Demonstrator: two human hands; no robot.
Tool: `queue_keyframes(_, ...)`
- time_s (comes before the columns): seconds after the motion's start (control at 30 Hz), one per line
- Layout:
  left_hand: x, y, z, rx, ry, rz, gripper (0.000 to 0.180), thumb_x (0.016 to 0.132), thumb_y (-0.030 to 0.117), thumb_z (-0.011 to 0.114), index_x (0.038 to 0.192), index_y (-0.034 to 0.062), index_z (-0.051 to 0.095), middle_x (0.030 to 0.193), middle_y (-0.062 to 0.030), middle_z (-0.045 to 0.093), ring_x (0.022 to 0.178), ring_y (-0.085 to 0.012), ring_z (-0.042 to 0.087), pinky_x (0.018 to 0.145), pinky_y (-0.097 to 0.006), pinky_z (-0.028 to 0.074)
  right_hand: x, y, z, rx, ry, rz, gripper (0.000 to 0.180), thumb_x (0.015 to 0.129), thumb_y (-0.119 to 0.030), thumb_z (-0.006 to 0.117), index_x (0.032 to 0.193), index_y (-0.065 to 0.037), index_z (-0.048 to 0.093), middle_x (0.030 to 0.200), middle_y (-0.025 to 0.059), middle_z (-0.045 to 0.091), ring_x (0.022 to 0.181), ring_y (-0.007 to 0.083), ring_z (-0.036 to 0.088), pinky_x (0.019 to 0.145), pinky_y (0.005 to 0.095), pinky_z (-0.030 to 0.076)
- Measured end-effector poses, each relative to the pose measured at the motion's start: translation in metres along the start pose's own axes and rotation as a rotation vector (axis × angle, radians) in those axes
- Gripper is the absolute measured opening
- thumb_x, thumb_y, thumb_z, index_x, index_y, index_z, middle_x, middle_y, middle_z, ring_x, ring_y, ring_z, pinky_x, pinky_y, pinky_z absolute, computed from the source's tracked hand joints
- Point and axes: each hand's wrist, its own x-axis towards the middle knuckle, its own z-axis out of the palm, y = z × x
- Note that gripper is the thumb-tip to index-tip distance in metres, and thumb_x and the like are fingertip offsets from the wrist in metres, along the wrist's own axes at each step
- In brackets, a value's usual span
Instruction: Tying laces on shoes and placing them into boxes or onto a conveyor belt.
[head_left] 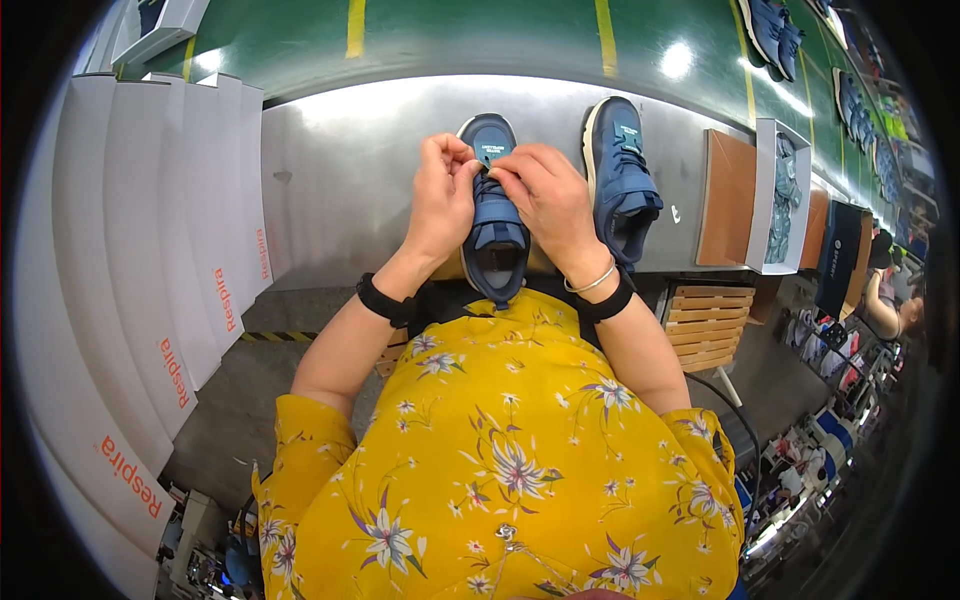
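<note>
1. Far left: stack of flat white boxes (150, 250) with orange lettering, fanned out from the counter's left end down toward the lower edge of the view. Contents not visible.
2. Centre: blue shoe (493, 215) on the steel counter (340, 170), toe pointing away, heel at the near edge.
3. Left hand (443, 195) on the shoe's left side, fingers curled and pinched at the tongue and lace area. Black band on that wrist.
4. Right hand (547, 200) on the right side, fingers (510, 175) pinched on the same spot, just below the tongue label. Both hands nearly touch above the laces. Bangle and black band on that wrist.
5. Second blue shoe (620, 175) just beside, to the right, same orientation, untouched.
6. Further right: open white box (782, 195) at the counter's right end, holding crumpled grey paper; brown cardboard panel (727, 195) next to it.
7. Beyond the counter: green belt (500, 40) with yellow lines, more blue shoes (772, 30) at its upper right.
8. Below right: wooden slatted stool (705, 315), cluttered floor.
</note>
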Motion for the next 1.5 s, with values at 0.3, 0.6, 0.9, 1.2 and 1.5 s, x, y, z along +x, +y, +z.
queue_keyframes(0.3,0.000,0.001,0.005,-0.480,0.131,-0.233,0.025,0.097,-0.003,0.058,0.113,0.0102,0.044,0.102,-0.0040,0.062,0.082,-0.0052,0.056,0.069,-0.018,0.046,0.000,-0.004,-0.002,-0.019,-0.047,0.039,0.018,0.079,-0.003,0.074,0.096,-0.008,0.072,0.090,0.0072,0.064,0.086,0.0280,0.063,0.076,0.0376,0.053)
queue_keyframes(0.6,0.004,0.009,0.000,-0.706,0.166,-0.417,0.026,0.096,-0.001,0.063,0.111,0.0110,0.047,0.097,-0.0031,0.065,0.070,-0.0023,0.052,0.055,-0.015,0.039,0.004,-0.009,-0.003,-0.065,-0.095,0.058,0.013,0.081,-0.005,0.074,0.093,-0.008,0.071,0.091,0.0079,0.062,0.090,0.0289,0.063,0.077,0.0392,0.053)
queue_keyframes(0.9,-0.003,0.022,-0.010,0.024,0.008,0.049,0.018,0.091,-0.005,0.066,0.105,0.0026,0.057,0.090,-0.0020,0.065,0.076,-0.0064,0.061,0.067,-0.022,0.052,0.004,-0.007,-0.004,0.117,-0.101,0.237,0.022,0.081,-0.005,0.075,0.102,-0.003,0.067,0.093,0.0129,0.064,0.089,0.0340,0.063,0.078,0.0405,0.052)
queue_keyframes(1.2,-0.010,0.023,-0.011,0.083,0.067,0.057,0.016,0.090,-0.003,0.069,0.104,0.0018,0.064,0.089,-0.0031,0.071,0.075,-0.0060,0.065,0.066,-0.021,0.054,0.007,-0.003,-0.006,0.053,-0.133,0.250,0.022,0.080,-0.008,0.078,0.101,-0.003,0.072,0.099,0.0148,0.065,0.092,0.0342,0.064,0.082,0.0401,0.053)
queue_keyframes(1.5,-0.002,0.022,-0.011,0.107,0.103,-0.049,0.019,0.091,0.000,0.068,0.109,0.0021,0.063,0.100,-0.0038,0.067,0.079,-0.0059,0.059,0.067,-0.021,0.051,0.023,0.004,-0.016,0.098,-0.302,0.223,0.015,0.085,-0.013,0.073,0.097,-0.004,0.076,0.099,0.0139,0.064,0.094,0.0336,0.063,0.082,0.0407,0.052)
